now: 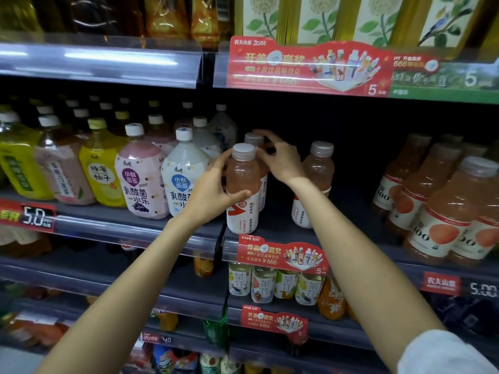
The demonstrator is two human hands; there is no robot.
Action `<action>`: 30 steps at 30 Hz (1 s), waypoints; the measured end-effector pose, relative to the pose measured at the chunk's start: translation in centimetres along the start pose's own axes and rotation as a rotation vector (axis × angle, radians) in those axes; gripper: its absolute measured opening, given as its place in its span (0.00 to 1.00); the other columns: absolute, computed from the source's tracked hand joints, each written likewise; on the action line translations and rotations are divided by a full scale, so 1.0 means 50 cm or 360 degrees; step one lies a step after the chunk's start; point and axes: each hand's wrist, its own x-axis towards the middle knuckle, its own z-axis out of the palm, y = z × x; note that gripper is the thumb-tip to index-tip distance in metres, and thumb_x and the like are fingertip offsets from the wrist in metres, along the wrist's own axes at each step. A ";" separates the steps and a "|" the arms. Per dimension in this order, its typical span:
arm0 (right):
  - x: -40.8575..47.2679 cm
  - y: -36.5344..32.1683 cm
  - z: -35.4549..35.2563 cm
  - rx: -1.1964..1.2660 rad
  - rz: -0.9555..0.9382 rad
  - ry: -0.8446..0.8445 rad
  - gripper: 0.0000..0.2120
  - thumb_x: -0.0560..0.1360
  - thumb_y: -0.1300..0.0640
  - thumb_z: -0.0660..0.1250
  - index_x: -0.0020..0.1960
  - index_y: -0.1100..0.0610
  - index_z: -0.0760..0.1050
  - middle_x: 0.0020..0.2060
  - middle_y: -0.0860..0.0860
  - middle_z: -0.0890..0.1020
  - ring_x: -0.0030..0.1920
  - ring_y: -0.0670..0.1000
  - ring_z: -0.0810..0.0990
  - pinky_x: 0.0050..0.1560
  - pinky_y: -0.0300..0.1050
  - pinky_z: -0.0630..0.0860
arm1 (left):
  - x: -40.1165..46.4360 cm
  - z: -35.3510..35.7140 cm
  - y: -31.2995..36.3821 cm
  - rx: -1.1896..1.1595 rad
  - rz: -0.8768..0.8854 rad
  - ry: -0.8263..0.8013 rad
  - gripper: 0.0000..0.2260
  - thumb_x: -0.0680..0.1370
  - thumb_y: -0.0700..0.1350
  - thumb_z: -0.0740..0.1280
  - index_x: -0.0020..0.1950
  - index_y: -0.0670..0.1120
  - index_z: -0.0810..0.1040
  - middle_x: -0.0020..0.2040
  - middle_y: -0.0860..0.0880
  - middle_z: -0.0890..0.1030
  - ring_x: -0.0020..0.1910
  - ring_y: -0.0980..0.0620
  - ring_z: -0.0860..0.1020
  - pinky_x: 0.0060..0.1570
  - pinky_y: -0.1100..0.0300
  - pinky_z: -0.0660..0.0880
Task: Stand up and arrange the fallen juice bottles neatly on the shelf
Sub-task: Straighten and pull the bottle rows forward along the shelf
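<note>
Head view: three pink juice bottles stand on the dark store shelf (351,211). Left hand (213,195) has its grip around the front bottle (242,190); right hand (280,157), at one o'clock, looks open-fingered, possibly touching the rear bottle (253,140). The third bottle (316,182) stands at three o'clock.

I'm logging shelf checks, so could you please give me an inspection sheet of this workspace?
Surface: dark middle shelf, with bare space behind the pink bottles.
Job's things: front pink juice bottle upright at the shelf edge; second bottle close behind it; third bottle upright to the right.
Clutter: no fallen bottle seen.
Hands: left hand wrapped around the front bottle; right hand at the second bottle, grip unclear.
Cables: nothing seen.
Surroundings: large drink bottles to the left, orange juice bottles to the right, red promo tag below.
</note>
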 end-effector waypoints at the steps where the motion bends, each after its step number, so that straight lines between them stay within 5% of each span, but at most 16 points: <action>1: 0.002 0.001 0.003 0.0021 -0.0003 -0.0015 0.21 0.77 0.47 0.64 0.69 0.44 0.68 0.60 0.52 0.79 0.59 0.54 0.78 0.58 0.53 0.76 | 0.000 0.001 0.000 -0.0009 0.0008 0.0014 0.40 0.68 0.45 0.78 0.75 0.48 0.59 0.65 0.49 0.74 0.61 0.54 0.76 0.59 0.57 0.76; 9: 0.010 0.009 0.008 0.0140 -0.0038 -0.0171 0.20 0.79 0.48 0.60 0.70 0.44 0.65 0.66 0.51 0.75 0.64 0.54 0.74 0.63 0.55 0.73 | -0.002 0.010 -0.011 0.0093 0.0093 0.0120 0.41 0.68 0.51 0.77 0.75 0.48 0.61 0.65 0.48 0.74 0.59 0.59 0.74 0.55 0.70 0.73; 14: -0.019 0.000 -0.004 0.0198 0.0040 -0.0101 0.23 0.81 0.53 0.58 0.74 0.43 0.59 0.66 0.53 0.74 0.62 0.52 0.75 0.61 0.47 0.73 | -0.003 0.015 -0.013 0.0080 0.0083 0.0148 0.40 0.68 0.51 0.77 0.75 0.49 0.60 0.66 0.48 0.74 0.62 0.54 0.74 0.59 0.58 0.75; 19: -0.141 0.026 -0.049 0.0332 -0.0151 0.0359 0.17 0.78 0.59 0.63 0.67 0.51 0.70 0.57 0.51 0.78 0.53 0.43 0.78 0.50 0.30 0.72 | -0.030 0.048 -0.020 0.0016 0.0055 0.0247 0.45 0.68 0.62 0.72 0.77 0.51 0.52 0.74 0.50 0.64 0.72 0.54 0.65 0.67 0.49 0.70; 24: -0.218 0.103 -0.086 -0.0032 -0.0079 0.0913 0.17 0.74 0.60 0.66 0.63 0.56 0.72 0.58 0.54 0.76 0.59 0.53 0.74 0.57 0.43 0.72 | -0.060 0.081 -0.034 -0.0161 -0.0110 0.0228 0.48 0.67 0.51 0.77 0.78 0.51 0.48 0.72 0.54 0.64 0.69 0.61 0.66 0.66 0.63 0.68; 27: -0.210 0.146 -0.094 0.0271 0.0225 0.0536 0.34 0.72 0.61 0.71 0.72 0.53 0.60 0.69 0.54 0.67 0.69 0.53 0.66 0.68 0.53 0.67 | -0.068 0.085 -0.046 -0.0284 -0.0213 0.0129 0.44 0.70 0.44 0.76 0.77 0.50 0.50 0.67 0.59 0.69 0.63 0.66 0.70 0.64 0.64 0.70; 30: -0.199 0.150 -0.097 0.0565 0.0403 0.0145 0.41 0.72 0.64 0.71 0.75 0.47 0.51 0.70 0.50 0.68 0.68 0.47 0.68 0.69 0.54 0.67 | -0.072 0.089 -0.050 -0.0265 -0.0198 0.0119 0.43 0.72 0.45 0.75 0.77 0.51 0.51 0.64 0.67 0.68 0.61 0.73 0.69 0.61 0.71 0.68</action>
